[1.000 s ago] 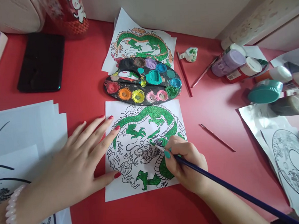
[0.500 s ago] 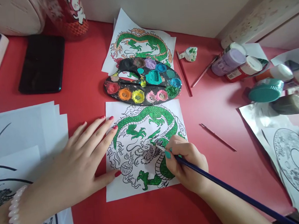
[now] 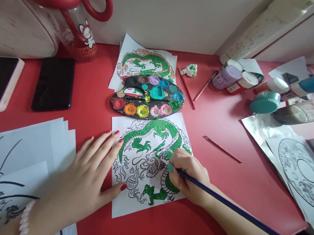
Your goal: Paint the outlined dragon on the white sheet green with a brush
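Observation:
A printed dragon drawing lies on the red table, its body and legs painted green, its head, flames and ball still white with black lines. My right hand is closed around a dark blue paintbrush, whose tip touches the paper near the dragon's head. Fingers spread, my left hand lies flat with its fingertips on the sheet's left edge. Just beyond the sheet sits a black paint palette with wells of many colours. Under its far side is another dragon picture in green and orange.
Several paint jars, including a green-lidded jar, stand or lie at the right. Thin red brushes rest on the table. Printed sheets are at the left. A black phone and a red-handled cup are at the back left.
The camera view has tilted up, showing more of the cup. My right hand has shifted the brush tip slightly left along the dragon's head; my left hand stays on the sheet.

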Demonstrator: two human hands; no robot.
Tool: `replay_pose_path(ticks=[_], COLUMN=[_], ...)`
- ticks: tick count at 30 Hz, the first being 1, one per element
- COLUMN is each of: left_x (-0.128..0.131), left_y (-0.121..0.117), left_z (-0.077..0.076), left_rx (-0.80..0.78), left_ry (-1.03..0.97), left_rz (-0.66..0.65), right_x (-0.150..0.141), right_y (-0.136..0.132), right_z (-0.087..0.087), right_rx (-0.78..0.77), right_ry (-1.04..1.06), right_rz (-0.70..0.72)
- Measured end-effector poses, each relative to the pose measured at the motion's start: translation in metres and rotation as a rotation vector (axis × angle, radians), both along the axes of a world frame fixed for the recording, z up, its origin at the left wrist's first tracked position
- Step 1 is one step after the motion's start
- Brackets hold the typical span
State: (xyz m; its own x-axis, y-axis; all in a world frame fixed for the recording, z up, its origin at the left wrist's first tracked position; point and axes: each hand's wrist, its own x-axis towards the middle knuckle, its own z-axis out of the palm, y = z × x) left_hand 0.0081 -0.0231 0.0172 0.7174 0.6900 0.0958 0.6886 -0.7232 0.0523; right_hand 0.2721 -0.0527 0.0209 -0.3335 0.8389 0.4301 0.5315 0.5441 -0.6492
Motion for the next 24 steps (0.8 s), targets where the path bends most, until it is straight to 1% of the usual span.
replay_pose_path(ticks=[4,11,17,19,24], left_x=[0.0008,-0.0007,-0.0027,-0.0035,-0.0020], left_y=[-0.0004,-0.0016,-0.0020,-0.0021,-0.0009], left_z=[-0.0011,-0.0003,-0.0008,-0.0016,-0.0010], left_rx=[-0.002,-0.012,-0.052,-0.059,-0.062], left_ry=[0.004,-0.011,0.012,0.012,-0.005], left_rz=[-0.002,-0.001,0.005,0.009,0.005], right_x=[0.0007,0.0013,0.0002,0.0000,0.0005], right_y=[-0.0006,-0.0022,-0.0024,-0.0026,-0.0024], right_z=[-0.0015,-0.0031,-0.0018,-0.0019,-0.0014], right_rx=[-0.010,-0.004,-0.022,-0.010,-0.045], right_ry=[-0.004,0.009,0.006,0.028,0.002], right_rz=[-0.028,-0.031,-0.063,-0.054,-0.040])
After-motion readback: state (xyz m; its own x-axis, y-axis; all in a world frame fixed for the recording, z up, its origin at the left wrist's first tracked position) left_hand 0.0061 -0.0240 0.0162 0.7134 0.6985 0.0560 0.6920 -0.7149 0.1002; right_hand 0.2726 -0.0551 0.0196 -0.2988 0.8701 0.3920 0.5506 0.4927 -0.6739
